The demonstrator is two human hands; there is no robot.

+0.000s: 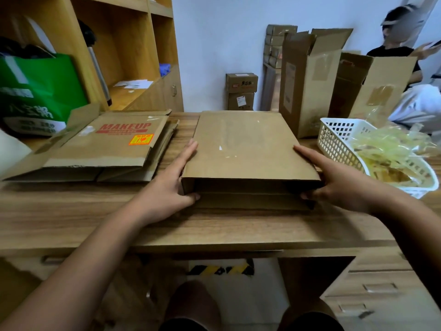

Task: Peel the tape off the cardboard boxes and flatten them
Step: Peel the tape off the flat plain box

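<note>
— Where was the cardboard box point(245, 149)?
— At 12 o'clock on the wooden desk point(214, 225), lying low, its open end toward the person, clear tape point(225, 139) across its top.
— And the hands?
— The left hand point(170, 187) held its 9 o'clock side, the right hand point(334, 185) its 3 o'clock side. Fingers lay along the sides, and thumbs hooked round the near corners.
— Anything else?
— Flattened boxes point(107, 146) at 10 o'clock, a white basket point(334, 139) holding peeled tape point(391, 146) at 2 o'clock, and 2 upright boxes point(307, 91) at 1 o'clock.

Matt cardboard box point(248, 149) – glossy tape point(226, 142); wood-grain desk point(214, 225)
</note>
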